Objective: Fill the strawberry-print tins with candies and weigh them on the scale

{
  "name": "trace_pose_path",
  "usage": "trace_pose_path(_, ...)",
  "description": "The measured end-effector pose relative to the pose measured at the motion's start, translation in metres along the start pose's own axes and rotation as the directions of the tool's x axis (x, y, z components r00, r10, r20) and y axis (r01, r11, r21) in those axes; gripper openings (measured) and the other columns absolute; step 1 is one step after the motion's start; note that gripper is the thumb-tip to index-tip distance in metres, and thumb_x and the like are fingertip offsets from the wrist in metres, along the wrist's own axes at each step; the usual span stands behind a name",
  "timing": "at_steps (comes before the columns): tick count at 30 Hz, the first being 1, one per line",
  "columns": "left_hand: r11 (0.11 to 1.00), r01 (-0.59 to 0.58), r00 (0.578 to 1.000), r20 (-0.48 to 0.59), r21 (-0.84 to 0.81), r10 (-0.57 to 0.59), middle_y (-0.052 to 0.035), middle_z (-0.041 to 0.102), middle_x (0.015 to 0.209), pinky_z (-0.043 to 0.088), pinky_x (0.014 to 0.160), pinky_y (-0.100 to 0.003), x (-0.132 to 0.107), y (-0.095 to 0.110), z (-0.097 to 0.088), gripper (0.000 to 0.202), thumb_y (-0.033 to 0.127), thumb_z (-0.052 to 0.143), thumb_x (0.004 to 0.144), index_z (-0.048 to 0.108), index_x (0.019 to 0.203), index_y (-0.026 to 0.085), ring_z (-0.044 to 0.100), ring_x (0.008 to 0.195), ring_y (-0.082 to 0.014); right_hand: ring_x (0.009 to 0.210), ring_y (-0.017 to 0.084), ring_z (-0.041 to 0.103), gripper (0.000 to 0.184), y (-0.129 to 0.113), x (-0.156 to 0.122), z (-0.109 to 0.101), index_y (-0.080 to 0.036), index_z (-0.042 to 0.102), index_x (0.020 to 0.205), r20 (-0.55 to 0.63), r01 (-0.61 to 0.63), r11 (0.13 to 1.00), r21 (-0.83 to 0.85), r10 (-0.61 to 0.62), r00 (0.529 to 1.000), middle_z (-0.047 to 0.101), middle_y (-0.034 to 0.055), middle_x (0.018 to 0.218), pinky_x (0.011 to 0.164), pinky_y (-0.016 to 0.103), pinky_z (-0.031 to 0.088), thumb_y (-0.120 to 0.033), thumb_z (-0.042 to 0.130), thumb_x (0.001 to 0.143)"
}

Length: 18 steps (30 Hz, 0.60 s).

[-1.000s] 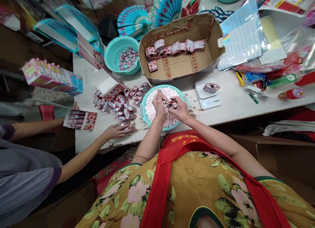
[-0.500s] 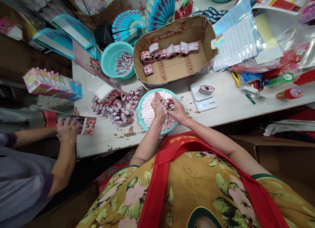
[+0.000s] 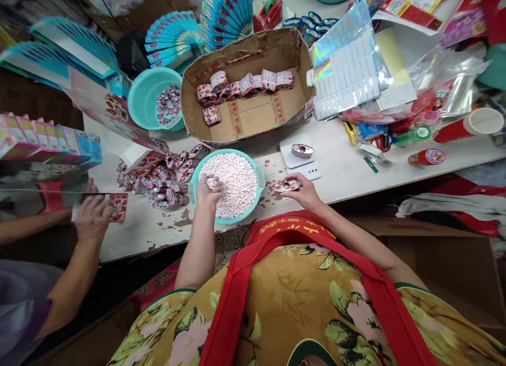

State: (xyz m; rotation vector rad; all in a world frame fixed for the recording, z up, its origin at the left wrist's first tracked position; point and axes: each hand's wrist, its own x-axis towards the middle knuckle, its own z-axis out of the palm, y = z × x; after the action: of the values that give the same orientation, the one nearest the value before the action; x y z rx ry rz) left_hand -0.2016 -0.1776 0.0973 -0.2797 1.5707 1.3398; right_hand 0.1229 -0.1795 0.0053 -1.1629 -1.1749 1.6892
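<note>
My left hand [image 3: 208, 191] is palm up over the left part of a turquoise basin [image 3: 261, 182], its fingers curled round a few pale pink candies [image 3: 214, 183]. Many more of these small round candies [image 3: 237, 184] fill the basin. To the right of it, my right hand [image 3: 307, 193] grips a small red-and-white printed box [image 3: 285, 185] with an open top, between thumb and fingers. Just beyond that hand, a similar small box [image 3: 302, 151] rests on a white kitchen scale [image 3: 288, 157].
Behind the basin stands a cardboard box [image 3: 253, 124] with several filled-looking small boxes. A turquoise bowl [image 3: 138, 99] holds little pink-and-silver pieces. Several printed small boxes [image 3: 166, 192] lie heaped at left. A co-worker's hand [image 3: 93, 215] works beside them. Plastic packaging [image 3: 427, 107] clutters the right.
My hands have moved apart: the left to the basin's left side with candies in it, the right away from the basin with the small box. The view has shifted rightward.
</note>
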Motion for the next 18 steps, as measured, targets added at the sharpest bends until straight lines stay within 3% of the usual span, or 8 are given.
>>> trace_pose_path(3, 0.993, 0.061, 0.985, 0.154, 0.100, -0.076, 0.0065, 0.042, 0.057, 0.016, 0.033, -0.012, -0.004, -0.032, 0.029, 0.021, 0.022, 0.051, 0.097, 0.044, 0.078, 0.019, 0.032, 0.036, -0.0034, 0.093, 0.024, 0.068, 0.059, 0.022, -0.030, -0.058, -0.020, 0.068, 0.100, -0.251, -0.161, 0.987, 0.008, 0.158, 0.955, 0.073, 0.0045, 0.099, 0.090, 0.039, 0.054, -0.042, 0.091, 0.050)
trace_pose_path(6, 0.969, 0.064, 0.935, 0.325, 0.240, -0.142, 0.0065, 0.043, 0.059, 0.014, 0.033, -0.010, -0.007, -0.076, 0.081, 0.015, 0.011, 0.061, 0.088, 0.049, 0.081, 0.016, 0.031, 0.038, -0.0011, 0.093, 0.025, 0.068, 0.064, 0.040, -0.051, -0.103, -0.019, 0.067, 0.102, -0.422, -0.255, 0.967, 0.019, 0.239, 0.875, 0.073, 0.0070, 0.101, 0.093, 0.043, 0.054, -0.043, 0.090, 0.048)
trace_pose_path(9, 0.924, 0.043, 0.894, 0.399, 0.379, -0.205, 0.0046, 0.048, 0.062, 0.015, 0.035, -0.009, 0.000, -0.121, 0.139, 0.016, 0.007, 0.069, 0.081, 0.056, 0.089, 0.013, 0.036, 0.041, -0.0008, 0.095, 0.026, 0.068, 0.064, 0.050, -0.059, -0.134, -0.019, 0.068, 0.102, -0.500, -0.278, 0.961, 0.018, 0.249, 0.829, 0.073, 0.0082, 0.104, 0.096, 0.046, 0.053, -0.045, 0.090, 0.048)
trace_pose_path(12, 0.872, 0.065, 0.856, 0.422, 0.486, -0.299, 0.0057, 0.044, 0.058, 0.011, 0.036, -0.011, 0.015, -0.153, 0.183, 0.014, 0.018, 0.070, 0.087, 0.056, 0.086, 0.013, 0.031, 0.039, -0.0013, 0.095, 0.026, 0.068, 0.064, 0.054, -0.060, -0.154, -0.019, 0.068, 0.102, -0.529, -0.263, 0.964, 0.021, 0.235, 0.816, 0.073, 0.0080, 0.104, 0.095, 0.047, 0.053, -0.047, 0.090, 0.048)
trace_pose_path(14, 0.831, -0.013, 0.860, 0.430, 0.556, -0.275, 0.0065, 0.041, 0.055, 0.007, 0.037, -0.013, 0.023, -0.167, 0.202, 0.019, 0.027, 0.067, 0.091, 0.057, 0.082, 0.014, 0.027, 0.037, -0.0009, 0.095, 0.025, 0.068, 0.065, 0.056, -0.060, -0.165, -0.019, 0.069, 0.103, -0.547, -0.248, 0.968, 0.033, 0.225, 0.807, 0.073, 0.0080, 0.104, 0.095, 0.047, 0.053, -0.048, 0.090, 0.049)
trace_pose_path(18, 0.687, -0.283, 0.893, 0.445, 0.669, -0.066, 0.0086, 0.035, 0.048, 0.005, 0.040, -0.018, 0.031, -0.183, 0.221, 0.022, 0.025, 0.066, 0.092, 0.061, 0.076, 0.012, 0.019, 0.036, -0.0003, 0.093, 0.025, 0.068, 0.066, 0.062, -0.063, -0.187, -0.018, 0.069, 0.104, -0.584, -0.251, 0.967, 0.037, 0.225, 0.780, 0.073, 0.0084, 0.104, 0.094, 0.046, 0.054, -0.048, 0.090, 0.049)
